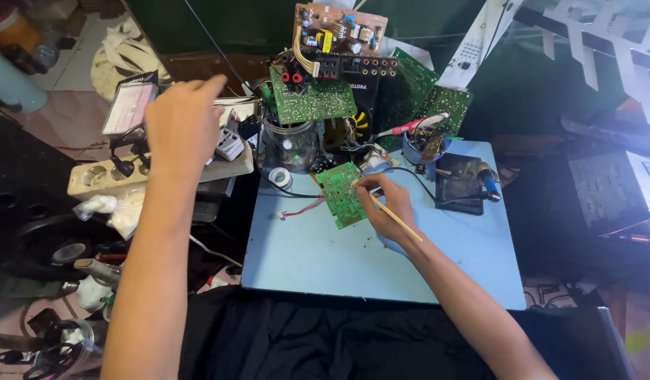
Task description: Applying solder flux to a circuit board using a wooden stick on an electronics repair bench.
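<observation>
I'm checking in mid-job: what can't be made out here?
- Left hand: its own back hides the fingertips and what they touch.
- Stick: right hand hides its tip on the green board.
- Solder points: too small.
- Bottom left: clutter blurred, cut by the edge.

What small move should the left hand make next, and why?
Probably bring the left hand back to steady the small green circuit board: it sits tilted on the light blue board, and only the right hand, holding a thin wooden stick, touches it.

A small green circuit board (342, 193) lies tilted on the blue board, a thin wooden stick (395, 218) touching it.
</observation>
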